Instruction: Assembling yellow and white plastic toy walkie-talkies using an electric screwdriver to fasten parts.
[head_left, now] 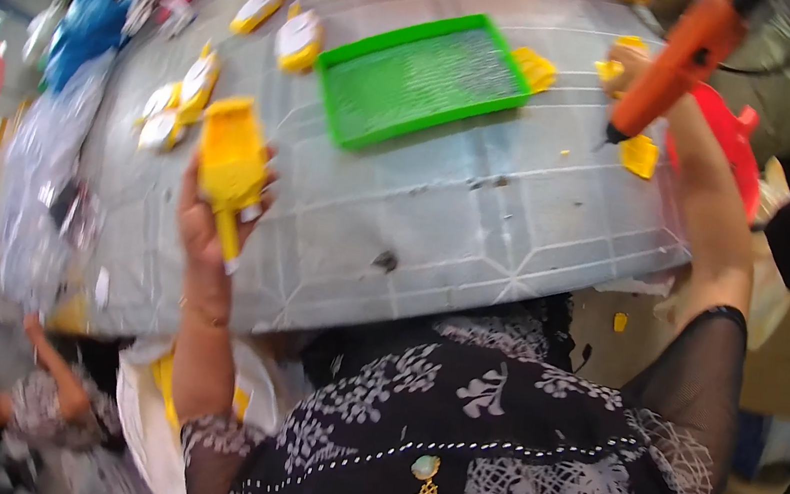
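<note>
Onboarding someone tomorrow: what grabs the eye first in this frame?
The bright green rectangular plastic tray at the middle of the grey table stands out most. The left hand grips a yellow plastic scoop-shaped part at the table's left. The right hand holds an orange power screwdriver at the upper right, tip down.

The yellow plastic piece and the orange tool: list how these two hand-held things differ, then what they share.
The yellow plastic piece is yellow, broad and boxy, with a thin stem; the orange tool is orange, long and slim. The piece sits upright in the left hand; the tool slants in the right hand, dark tip down. Both are held above the grey table.
</note>
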